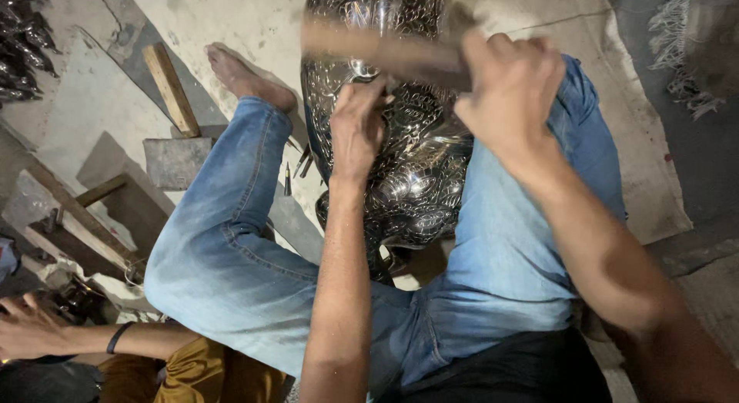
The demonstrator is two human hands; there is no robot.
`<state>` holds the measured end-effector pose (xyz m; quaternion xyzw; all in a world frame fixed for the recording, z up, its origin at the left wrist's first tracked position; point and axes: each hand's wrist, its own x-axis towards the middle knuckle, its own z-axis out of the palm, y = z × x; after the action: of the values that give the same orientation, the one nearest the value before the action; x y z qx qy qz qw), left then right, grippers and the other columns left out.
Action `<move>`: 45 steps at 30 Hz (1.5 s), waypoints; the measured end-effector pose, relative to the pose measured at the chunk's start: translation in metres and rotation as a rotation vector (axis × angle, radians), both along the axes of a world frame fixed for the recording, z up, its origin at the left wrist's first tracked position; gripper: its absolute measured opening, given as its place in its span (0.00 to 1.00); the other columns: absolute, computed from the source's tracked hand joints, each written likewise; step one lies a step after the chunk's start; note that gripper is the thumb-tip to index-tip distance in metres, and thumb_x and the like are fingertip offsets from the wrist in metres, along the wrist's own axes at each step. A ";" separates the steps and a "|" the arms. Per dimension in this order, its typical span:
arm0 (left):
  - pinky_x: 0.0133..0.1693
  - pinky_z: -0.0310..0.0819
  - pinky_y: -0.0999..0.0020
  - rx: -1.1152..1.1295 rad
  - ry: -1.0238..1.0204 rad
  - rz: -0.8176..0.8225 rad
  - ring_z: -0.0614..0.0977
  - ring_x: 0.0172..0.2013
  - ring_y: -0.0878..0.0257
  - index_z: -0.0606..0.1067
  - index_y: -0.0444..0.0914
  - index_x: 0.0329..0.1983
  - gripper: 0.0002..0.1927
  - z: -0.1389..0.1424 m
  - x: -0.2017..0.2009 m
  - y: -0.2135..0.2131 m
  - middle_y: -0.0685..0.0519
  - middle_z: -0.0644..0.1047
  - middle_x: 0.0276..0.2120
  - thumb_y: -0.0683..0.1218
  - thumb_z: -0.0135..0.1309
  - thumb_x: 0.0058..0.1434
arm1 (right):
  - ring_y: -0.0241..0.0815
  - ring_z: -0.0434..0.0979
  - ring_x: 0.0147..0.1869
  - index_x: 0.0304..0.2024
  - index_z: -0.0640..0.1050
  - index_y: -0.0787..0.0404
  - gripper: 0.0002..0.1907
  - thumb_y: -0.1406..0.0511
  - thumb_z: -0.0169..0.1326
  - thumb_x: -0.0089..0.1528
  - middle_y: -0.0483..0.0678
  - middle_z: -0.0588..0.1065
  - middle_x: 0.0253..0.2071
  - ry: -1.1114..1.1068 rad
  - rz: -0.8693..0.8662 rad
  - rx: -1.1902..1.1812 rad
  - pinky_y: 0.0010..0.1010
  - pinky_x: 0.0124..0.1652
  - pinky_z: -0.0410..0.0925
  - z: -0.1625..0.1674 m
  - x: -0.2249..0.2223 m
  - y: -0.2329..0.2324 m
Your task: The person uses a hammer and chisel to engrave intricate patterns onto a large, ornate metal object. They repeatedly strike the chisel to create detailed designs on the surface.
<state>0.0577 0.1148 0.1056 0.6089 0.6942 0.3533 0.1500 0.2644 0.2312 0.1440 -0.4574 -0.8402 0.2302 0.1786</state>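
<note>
Seated on the floor (231, 26), an embossed metal vessel (408, 164) lies between our knees, resting against the jeans (231, 241). Our left hand (358, 130) pinches a small punch against its patterned surface; our right hand (512, 87) is clenched round a wooden hammer handle (377, 49), blurred in motion. We judge the chasing step underway; each blow needs the punch steady. Spare punches (296, 168) lie nearby; another person's hand (31, 330) lower left.
</note>
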 end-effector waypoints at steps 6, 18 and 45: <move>0.47 0.78 0.61 -0.021 -0.011 -0.041 0.80 0.43 0.54 0.77 0.35 0.56 0.26 0.003 -0.005 -0.001 0.46 0.82 0.44 0.26 0.49 0.54 | 0.61 0.81 0.46 0.50 0.77 0.65 0.21 0.71 0.61 0.53 0.58 0.77 0.42 0.406 -0.048 -0.009 0.45 0.46 0.72 0.005 -0.005 -0.003; 0.43 0.76 0.65 -0.071 -0.107 -0.051 0.78 0.41 0.56 0.77 0.37 0.57 0.23 -0.001 -0.007 -0.004 0.48 0.82 0.42 0.28 0.50 0.61 | 0.55 0.80 0.43 0.45 0.75 0.65 0.20 0.73 0.60 0.50 0.54 0.77 0.38 0.459 -0.027 -0.030 0.47 0.47 0.69 0.001 -0.008 -0.006; 0.44 0.78 0.65 -0.120 0.009 -0.085 0.80 0.44 0.58 0.77 0.36 0.57 0.22 0.006 -0.006 0.002 0.49 0.83 0.44 0.27 0.52 0.61 | 0.55 0.81 0.34 0.41 0.75 0.65 0.14 0.70 0.66 0.58 0.56 0.76 0.31 0.331 -0.028 -0.078 0.41 0.35 0.70 -0.013 0.001 -0.013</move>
<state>0.0513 0.1173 0.1120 0.6294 0.6882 0.3018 0.1979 0.2652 0.2178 0.1308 -0.4314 -0.7832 0.3325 0.2998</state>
